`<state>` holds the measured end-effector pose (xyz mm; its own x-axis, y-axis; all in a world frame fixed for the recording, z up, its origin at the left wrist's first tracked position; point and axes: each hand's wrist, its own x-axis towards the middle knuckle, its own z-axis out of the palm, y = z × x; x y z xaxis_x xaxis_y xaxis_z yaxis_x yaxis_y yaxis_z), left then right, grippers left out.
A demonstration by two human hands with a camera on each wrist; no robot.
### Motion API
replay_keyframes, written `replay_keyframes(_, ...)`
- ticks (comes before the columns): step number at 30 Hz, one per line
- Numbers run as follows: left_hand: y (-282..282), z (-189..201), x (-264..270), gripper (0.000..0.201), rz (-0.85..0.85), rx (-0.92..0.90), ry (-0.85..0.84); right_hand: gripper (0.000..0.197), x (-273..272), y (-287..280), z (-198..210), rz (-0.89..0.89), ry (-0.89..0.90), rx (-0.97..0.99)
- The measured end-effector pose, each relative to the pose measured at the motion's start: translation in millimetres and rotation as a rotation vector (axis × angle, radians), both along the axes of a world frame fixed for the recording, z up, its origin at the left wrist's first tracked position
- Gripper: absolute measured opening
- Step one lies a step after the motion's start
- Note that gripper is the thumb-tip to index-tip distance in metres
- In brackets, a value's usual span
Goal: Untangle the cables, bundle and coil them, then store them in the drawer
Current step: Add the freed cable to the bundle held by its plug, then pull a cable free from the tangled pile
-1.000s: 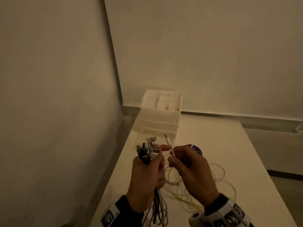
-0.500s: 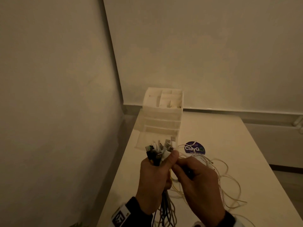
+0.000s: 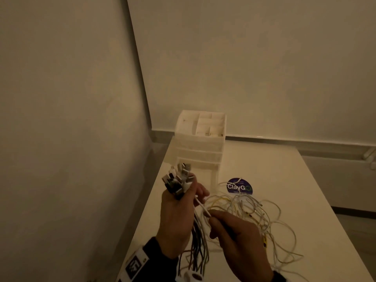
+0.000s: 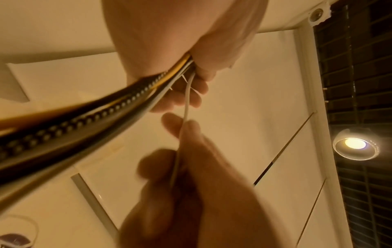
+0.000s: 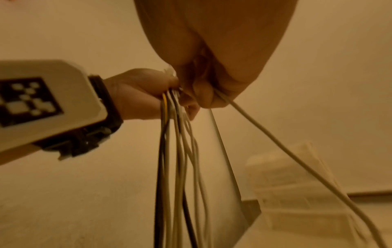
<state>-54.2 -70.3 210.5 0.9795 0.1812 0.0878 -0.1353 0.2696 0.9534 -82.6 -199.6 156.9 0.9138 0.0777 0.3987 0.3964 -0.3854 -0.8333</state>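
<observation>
The table [image 3: 274, 165] carries everything, and the drawer unit [image 3: 200, 145] stands at its far left corner against the wall. Judging by the clear tray jutting out at its foot, its lowest drawer is pulled out, probably ready for the finished coils. To the right of the drawer unit and nearer the person, a tangle of pale loose cables [image 3: 254, 216] lies spread on the tabletop, partly over a round dark sticker [image 3: 239, 187].

In front of the drawer unit, raised above the table edge, the left hand [image 3: 177, 220] is wrapped around a bundle of cables [image 3: 179, 185], plugs fanned upward and tails hanging below, apparently so the ends stay aligned. Just right of it, the right hand [image 3: 236, 237] pinches a single white cable [image 3: 200, 205] between thumb and fingertip, stretched toward the left fist, likely to add it to the bundle.
</observation>
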Motion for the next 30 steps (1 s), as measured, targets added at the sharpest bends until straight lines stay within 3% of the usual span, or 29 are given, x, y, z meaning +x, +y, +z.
replay_keyframes(3, 12.4, 11.1, 2.8, 0.03, -0.124, -0.143, -0.051, 0.028, 3.8, -8.1, -23.6, 0.133, 0.051, -0.064)
replay_keyframes(6, 33.3, 30.9, 8.9, 0.043, -0.114, -0.19, -0.067, 0.031, 7.0, -26.5, -60.2, 0.217, 0.189, -0.175)
replay_keyframes(9, 56.9, 46.0, 9.7, 0.047, -0.101, -0.158, -0.119, 0.025, 6.8, -50.4, -91.3, 0.212, 0.359, -0.245)
replay_keyframes(14, 79.2, 50.5, -5.8, 0.045, -0.2, -0.029, -0.133, 0.034, 14.8, -80.3, -108.8, 0.173, 0.482, -0.397)
replay_keyframes(16, 76.3, 46.2, -14.0, 0.04, -0.25, 0.143, -0.082, 0.038, 18.5, -85.3, -100.9, 0.157, 0.494, -0.408)
replay_keyframes(18, 65.0, 37.7, -20.8, 0.022, -0.314, 0.427, -0.075, 0.039, 23.6, -83.8, -81.5, 0.168, 0.39, -0.445)
replay_keyframes(20, 46.1, 19.8, -22.8, 0.005, -0.349, 0.661, -0.097, 0.029, 26.6, -76.6, -54.4, 0.187, 0.27, -0.434)
replay_keyframes(22, 27.6, -3.3, -19.5, 0.008, -0.334, 0.786, -0.064, 0.019, 27.9, -64.0, -22.1, 0.217, 0.186, -0.363)
replay_keyframes(24, 9.5, -20.6, -13.6, 0.009, -0.278, 0.772, -0.018, 0.014, 32.0, -54.9, 1.3, 0.218, 0.131, -0.277)
replay_keyframes(26, -5.1, -25.9, -8.0, 0.003, -0.245, 0.644, 0.057, 0.018, 39.9, -53.1, 13.1, 0.183, 0.102, -0.224)
replay_keyframes(28, -14.3, -21.6, -4.1, 0.017, -0.274, 0.522, 0.108, 0.018, 47.1, -55.3, 14.5, 0.157, 0.114, -0.199)
replay_keyframes(30, -21.2, -19.9, -0.2, 0.014, -0.31, 0.497, 0.109, 0.018, 51.3, -56.6, 13.7, 0.164, 0.128, -0.182)
